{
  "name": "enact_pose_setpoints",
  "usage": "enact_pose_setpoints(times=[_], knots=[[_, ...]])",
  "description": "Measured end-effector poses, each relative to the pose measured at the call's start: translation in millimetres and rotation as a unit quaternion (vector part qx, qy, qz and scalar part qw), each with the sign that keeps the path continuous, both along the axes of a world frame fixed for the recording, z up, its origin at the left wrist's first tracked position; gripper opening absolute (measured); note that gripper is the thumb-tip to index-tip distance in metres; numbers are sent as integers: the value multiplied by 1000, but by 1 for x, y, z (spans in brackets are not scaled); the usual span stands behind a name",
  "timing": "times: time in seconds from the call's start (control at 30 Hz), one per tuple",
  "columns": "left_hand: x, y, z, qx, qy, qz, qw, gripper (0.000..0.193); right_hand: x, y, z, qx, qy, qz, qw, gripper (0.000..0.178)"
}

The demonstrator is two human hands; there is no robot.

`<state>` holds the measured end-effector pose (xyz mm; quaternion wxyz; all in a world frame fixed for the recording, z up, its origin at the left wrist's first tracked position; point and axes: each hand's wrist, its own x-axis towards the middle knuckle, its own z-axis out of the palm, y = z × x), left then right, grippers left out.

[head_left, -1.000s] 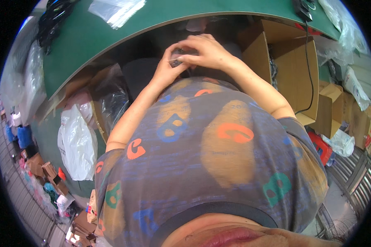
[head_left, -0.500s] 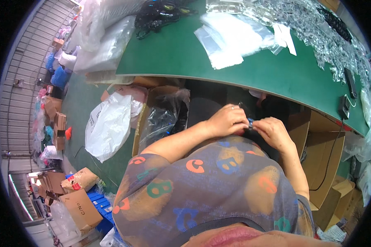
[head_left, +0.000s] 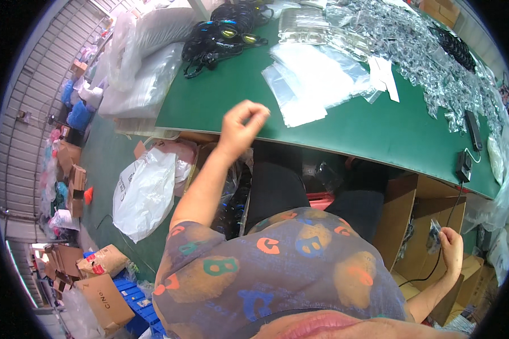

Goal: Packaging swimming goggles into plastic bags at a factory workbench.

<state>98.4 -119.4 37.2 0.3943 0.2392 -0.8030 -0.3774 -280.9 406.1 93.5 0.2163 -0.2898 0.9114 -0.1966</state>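
My left hand [head_left: 240,129] is raised over the front edge of the green table [head_left: 209,110], its fingers curled toward the thumb. Nothing shows between its fingertips. Far out on the right, my right hand [head_left: 451,248] pinches a small clear plastic bag [head_left: 434,236] with something dark in it; what that is cannot be made out. The bag hangs over an open cardboard box [head_left: 430,210] beside my leg. Beyond my left hand, a heap of black swim goggles [head_left: 223,42], some with yellow lenses, lies on the table. Flat clear bags [head_left: 308,79] are spread to its right.
A large pile of clear plastic pieces [head_left: 413,62] covers the table's far right. A black adapter [head_left: 464,166] with a cable hangs near the right edge. A white plastic sack [head_left: 144,195] lies at left, by another box of bagged goods. Cartons [head_left: 104,302] stand at lower left.
My hands were together at my waist around a small item. Now they are apart: the left has moved up to the table edge, the right out over the box with the small bag.
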Motion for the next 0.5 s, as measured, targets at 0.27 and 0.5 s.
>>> enact_pose_setpoints(times=[0.27, 0.5], knots=[[-45, -178, 22, -212, -68, 175, 959, 18, -20, -12, -72, 68, 10, -59, 996, 39], [-105, -280, 40, -523, -386, 121, 751, 26, 2, -76, -37, 82, 85, 45, 992, 36]])
